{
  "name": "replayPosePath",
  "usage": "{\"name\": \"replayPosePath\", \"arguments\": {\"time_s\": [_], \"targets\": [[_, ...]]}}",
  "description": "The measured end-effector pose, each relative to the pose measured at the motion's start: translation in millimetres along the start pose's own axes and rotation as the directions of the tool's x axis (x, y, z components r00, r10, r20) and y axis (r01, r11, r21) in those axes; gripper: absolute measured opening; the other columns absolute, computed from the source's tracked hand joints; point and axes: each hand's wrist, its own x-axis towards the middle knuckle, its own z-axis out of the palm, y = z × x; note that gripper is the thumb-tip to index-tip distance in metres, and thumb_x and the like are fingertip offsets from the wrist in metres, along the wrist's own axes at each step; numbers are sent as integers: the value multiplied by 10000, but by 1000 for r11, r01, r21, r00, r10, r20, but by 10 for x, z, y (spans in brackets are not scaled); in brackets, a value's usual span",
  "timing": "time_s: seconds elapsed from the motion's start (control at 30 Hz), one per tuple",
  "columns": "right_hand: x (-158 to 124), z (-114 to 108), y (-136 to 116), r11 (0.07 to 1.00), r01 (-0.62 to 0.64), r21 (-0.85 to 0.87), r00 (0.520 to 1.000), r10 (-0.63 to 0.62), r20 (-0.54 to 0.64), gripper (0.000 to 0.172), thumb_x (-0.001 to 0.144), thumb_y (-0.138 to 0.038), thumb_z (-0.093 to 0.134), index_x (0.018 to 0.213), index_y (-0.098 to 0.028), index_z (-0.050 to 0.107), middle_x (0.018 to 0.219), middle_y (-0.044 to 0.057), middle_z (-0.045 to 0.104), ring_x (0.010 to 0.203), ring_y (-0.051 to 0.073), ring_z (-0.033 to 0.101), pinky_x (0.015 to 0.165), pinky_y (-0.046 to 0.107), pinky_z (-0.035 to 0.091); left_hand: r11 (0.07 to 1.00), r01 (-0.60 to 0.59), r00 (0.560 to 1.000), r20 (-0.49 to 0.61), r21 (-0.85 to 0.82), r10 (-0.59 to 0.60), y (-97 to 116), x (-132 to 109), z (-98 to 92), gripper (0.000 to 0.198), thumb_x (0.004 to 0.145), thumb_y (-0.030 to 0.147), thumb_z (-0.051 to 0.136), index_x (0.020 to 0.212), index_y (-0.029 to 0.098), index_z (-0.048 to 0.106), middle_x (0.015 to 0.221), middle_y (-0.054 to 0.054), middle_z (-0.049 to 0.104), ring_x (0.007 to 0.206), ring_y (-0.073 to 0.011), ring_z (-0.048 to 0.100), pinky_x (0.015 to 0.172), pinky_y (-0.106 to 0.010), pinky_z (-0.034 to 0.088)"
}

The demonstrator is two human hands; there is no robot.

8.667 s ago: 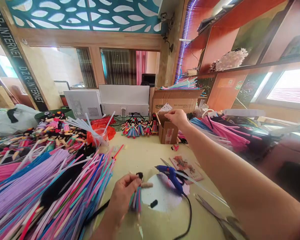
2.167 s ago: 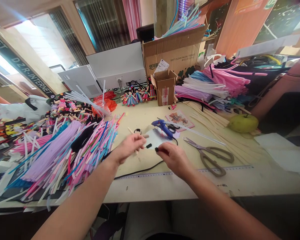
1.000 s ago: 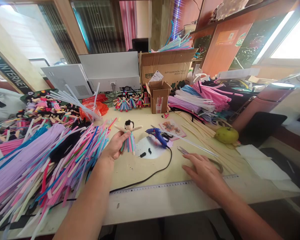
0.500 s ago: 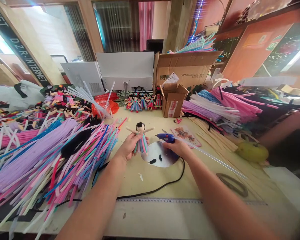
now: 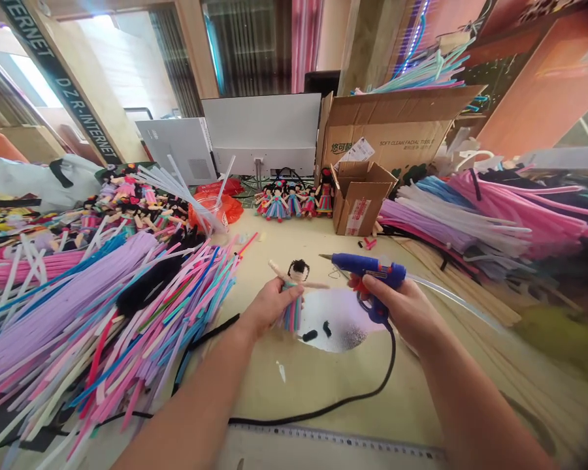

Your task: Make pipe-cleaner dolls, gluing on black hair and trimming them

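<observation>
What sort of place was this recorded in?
Probably a craft workspace: the right hand holds a glue gun, fuzzy stems lie bundled on the left, and small dolls cluster towards the back.

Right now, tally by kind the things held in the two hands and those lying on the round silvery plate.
Pipe-cleaner doll, in the left hand: 1
Hot glue gun, in the right hand: 1
Small black pieces, on the silvery plate: 2
Total: 4
</observation>
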Motion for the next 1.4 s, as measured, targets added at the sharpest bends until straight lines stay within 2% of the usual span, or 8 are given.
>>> {"name": "replayPosePath", "arguments": {"time_s": [0.13,0.23,0.4,0.57,0.73,0.97,1.4], "targets": [[-49,-52,-37,997,67,-28,996,-65,57,400,808,-557,628,867,-174,723,785,71,688,655,157,574,495,253,411,994,-39,999,30,100,36,-16,-45,7,470,725,513,741,981,145,601,792,-14,617,674,-117,588,600,-232,478],[-74,-67,-79,996,74,-41,996,-71,59,401,805,-564,627,823,-173,713,713,59,660,626,151,562,468,244,384,994,2,998,70,111,-10,40,-110,21,494,738,547,716,992,142,590,760,-15,617,656,-121,586,587,-231,474],[-121,-33,-176,995,90,-39,991,-86,107,412,781,-582,645,777,-173,694,725,56,676,590,135,527,468,247,381,989,67,991,107,131,-81,148,-214,70,531,769,589,663,1055,156,553,729,-17,634,603,-119,588,557,-224,468],[-119,-9,-170,995,91,-30,988,-86,130,412,788,-581,642,772,-171,682,716,52,679,595,136,523,523,267,409,995,69,986,144,76,-80,158,-227,77,535,765,574,678,1087,169,540,711,5,604,580,-104,568,539,-215,475],[-113,2,-163,995,88,-39,986,-81,145,410,792,-571,639,759,-164,673,693,49,668,569,123,499,500,263,377,997,71,982,174,23,-74,151,-219,67,542,723,553,732,1043,153,555,694,13,578,582,-87,550,508,-179,455],[-108,9,-172,993,80,-83,985,-66,158,426,806,-570,610,723,-156,666,673,54,658,550,115,484,471,258,343,996,85,981,174,-6,-83,113,-205,50,522,737,532,730,1058,166,541,715,1,611,588,-102,582,516,-199,480],[-79,7,-111,992,68,-107,988,-52,147,451,805,-595,615,757,-155,705,691,68,680,583,138,533,537,273,404,992,102,975,203,-70,-86,112,-208,67,536,730,528,739,1042,130,563,682,-11,614,577,-87,568,530,-174,438]]}}
